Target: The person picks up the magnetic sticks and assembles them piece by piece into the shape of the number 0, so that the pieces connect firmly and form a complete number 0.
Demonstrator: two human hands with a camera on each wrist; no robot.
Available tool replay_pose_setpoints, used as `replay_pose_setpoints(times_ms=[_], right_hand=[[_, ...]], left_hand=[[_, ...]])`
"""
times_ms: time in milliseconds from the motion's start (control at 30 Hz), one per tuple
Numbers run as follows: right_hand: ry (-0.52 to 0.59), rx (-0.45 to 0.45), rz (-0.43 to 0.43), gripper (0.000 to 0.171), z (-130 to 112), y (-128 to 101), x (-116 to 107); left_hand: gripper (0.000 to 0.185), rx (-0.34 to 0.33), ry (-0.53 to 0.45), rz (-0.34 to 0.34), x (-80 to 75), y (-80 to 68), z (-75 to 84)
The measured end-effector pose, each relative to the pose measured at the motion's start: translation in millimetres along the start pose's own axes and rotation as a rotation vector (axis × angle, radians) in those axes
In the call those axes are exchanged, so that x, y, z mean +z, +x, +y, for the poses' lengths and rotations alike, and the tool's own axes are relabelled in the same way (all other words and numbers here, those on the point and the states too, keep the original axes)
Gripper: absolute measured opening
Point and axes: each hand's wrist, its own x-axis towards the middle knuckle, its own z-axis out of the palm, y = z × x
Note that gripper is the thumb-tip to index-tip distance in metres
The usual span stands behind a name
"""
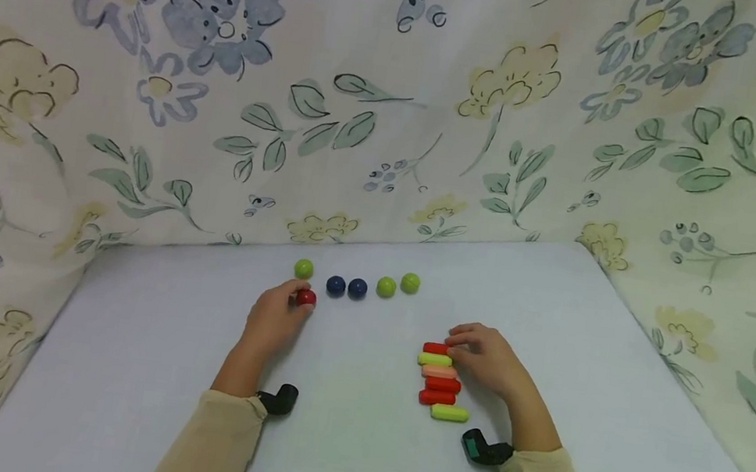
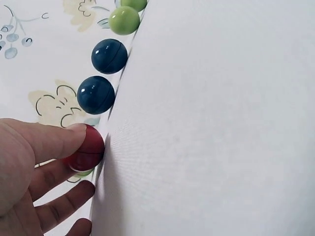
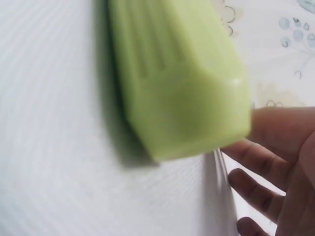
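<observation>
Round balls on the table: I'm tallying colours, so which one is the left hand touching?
The red round ball, the only red one, gripped by the left hand; the green and dark blue balls sit untouched in a row.

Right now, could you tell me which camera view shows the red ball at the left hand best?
The left wrist view: the red ball fills the frame close up, with the left hand's thumb on top. The head view shows it small, at that hand's fingertips. The right wrist view does not show it.
</observation>
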Motion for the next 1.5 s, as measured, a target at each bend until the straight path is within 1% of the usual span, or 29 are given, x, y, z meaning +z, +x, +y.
replay_pose_setpoints(times_ms=[100, 200, 367, 433, 500, 533, 600, 700, 733, 800, 867, 933, 1033, 1133, 1233, 1300, 1400, 1500], right_hand=[[-0.036, 0.007, 0.005, 0.019, -2.8, 0.5, 1.2], [-0.085, 0.016, 0.000, 0.022, -6.1, 1.9, 0.5], [-0.147, 0.021, -0.004, 0.025, -12.5, 6.7, -1.8], [-0.152, 0.029, -0.007, 0.025, -14.2, 8.2, -1.3], [-0.137, 0.061, -0.018, 0.026, -15.5, 8.1, 0.5], [-0.131, 0.081, -0.021, 0.027, -16.4, 8.5, -0.3], [-0.118, 0.124, -0.024, 0.029, -18.6, 8.6, -1.4], [-0.085, 0.183, -0.032, 0.032, -25.5, 8.8, -3.0], [-0.073, 0.187, -0.034, 0.032, -29.2, 9.5, -2.2], [-0.022, 0.187, -0.045, 0.031, -38.9, 9.9, 0.5], [0.050, 0.181, -0.062, 0.029, -50.7, 9.8, 6.3], [0.112, 0.150, -0.073, 0.025, -63.6, 11.4, 16.2], [0.184, 0.076, -0.084, 0.021, -80.7, 14.6, 36.1], [0.270, 0.020, -0.090, 0.018, -90.4, 17.0, 57.1], [0.396, 0.039, -0.101, 0.016, -93.5, 18.2, 74.0], [0.449, 0.054, -0.100, 0.016, -92.8, 19.4, 81.8], [0.492, 0.051, -0.101, 0.016, -91.9, 20.9, 87.4], [0.503, 0.034, -0.117, 0.018, -92.0, 22.3, 89.1]], left_hand=[[0.038, -0.056, -0.036, -0.026, -0.5, -9.2, 0.2], [0.037, -0.100, -0.080, -0.081, -1.6, -20.2, 1.1], [0.039, -0.128, -0.141, -0.157, -6.5, -38.1, -2.6], [0.039, -0.148, -0.162, -0.184, -7.7, -45.3, -6.9], [0.039, -0.171, -0.186, -0.200, -7.6, -54.5, -11.2], [0.038, -0.180, -0.215, -0.207, -7.2, -57.2, -11.9], [0.039, -0.189, -0.302, -0.224, -4.7, -61.9, -13.8], [0.041, -0.171, -0.466, -0.253, 0.3, -66.1, -15.9], [0.042, -0.163, -0.514, -0.265, 1.6, -66.4, -17.8], [0.043, -0.134, -0.574, -0.272, 3.7, -66.4, -19.6], [0.042, -0.108, -0.606, -0.269, 5.9, -65.6, -20.8], [0.041, -0.084, -0.615, -0.267, 6.9, -65.0, -21.2], [0.042, -0.072, -0.616, -0.273, 8.6, -64.7, -21.2], [0.043, -0.076, -0.599, -0.275, 9.9, -65.6, -20.8], [0.042, -0.067, -0.589, -0.269, 10.7, -66.9, -20.6], [0.041, -0.054, -0.582, -0.266, 10.6, -67.6, -20.4], [0.041, -0.036, -0.574, -0.266, 10.2, -67.8, -20.0], [0.041, -0.020, -0.558, -0.265, 9.2, -67.6, -19.0]])
